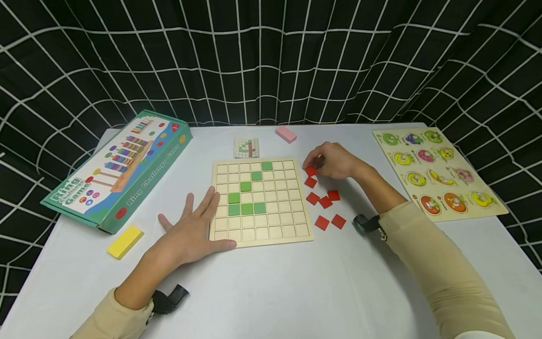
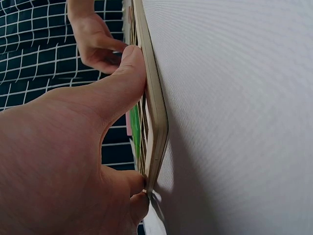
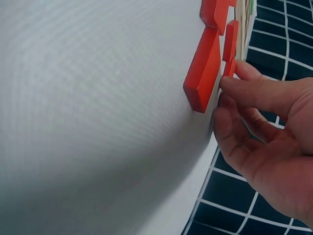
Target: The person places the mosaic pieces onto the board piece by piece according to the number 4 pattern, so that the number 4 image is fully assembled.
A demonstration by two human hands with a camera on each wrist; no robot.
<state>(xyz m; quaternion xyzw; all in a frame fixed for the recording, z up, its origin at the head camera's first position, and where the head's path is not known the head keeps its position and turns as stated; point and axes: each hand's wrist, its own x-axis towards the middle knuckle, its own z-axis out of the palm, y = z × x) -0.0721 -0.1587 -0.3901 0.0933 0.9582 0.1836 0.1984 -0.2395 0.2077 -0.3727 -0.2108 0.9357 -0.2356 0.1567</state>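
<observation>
A square wooden grid board (image 1: 277, 230) lies flat in the middle of the table, with several green tiles (image 1: 247, 208) in its cells. My left hand (image 1: 190, 235) rests at the board's lower left corner, fingers spread along the left side and thumb on the near edge. To the right of the board lie several loose red tiles (image 1: 322, 222). At the far end of that group, my right hand (image 1: 336, 161) pinches a red tile (image 1: 311, 171) between thumb and fingers. In the right wrist view, the thumb and fingertips partly hide that tile (image 3: 229, 68).
Behind the board lie a small pattern card (image 1: 243, 148) and a pink block (image 1: 286, 134). A green game box (image 1: 144, 188) and a yellow block (image 1: 125, 241) are at left. A fruit picture board (image 1: 410, 165) lies at right.
</observation>
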